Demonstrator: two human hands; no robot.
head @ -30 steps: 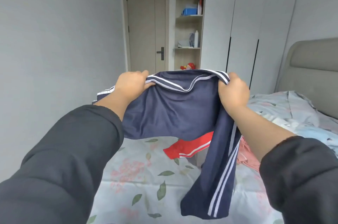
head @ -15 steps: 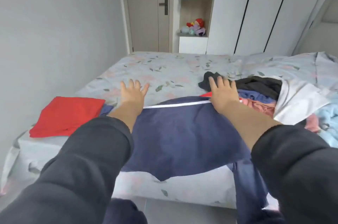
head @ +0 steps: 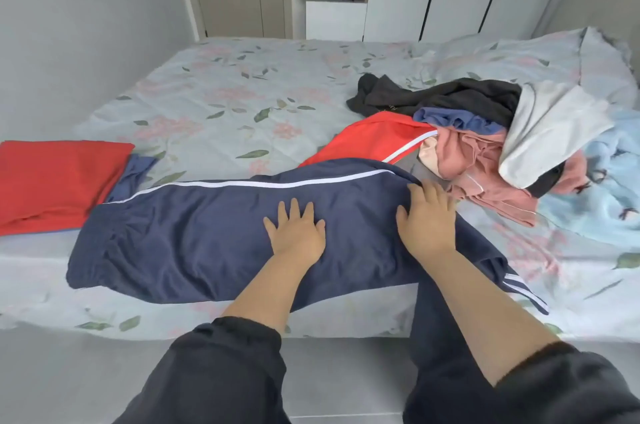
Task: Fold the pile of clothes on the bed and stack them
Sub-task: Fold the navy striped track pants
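Currently, navy trousers (head: 194, 236) laid flat across the bed's (head: 242, 84) near edge, your left hand (head: 295, 233) pressing their middle, fingers straight and spread, your right hand (head: 426, 219) beside it, fingers flat at the far seam, gripping nothing, unfolded pile (head: 485, 146) just right, folded red garment (head: 52, 181) far left.

Both arms reach forward, the left sleeve (head: 221, 371) and right sleeve (head: 536, 389) pushed up off bare forearms. The left hand (head: 294, 233) lies flat, palm down, fingers straight and slightly spread. The right hand (head: 427, 221) is just beside it, slightly farther forward, palm down, thumb splayed, fingers extended.
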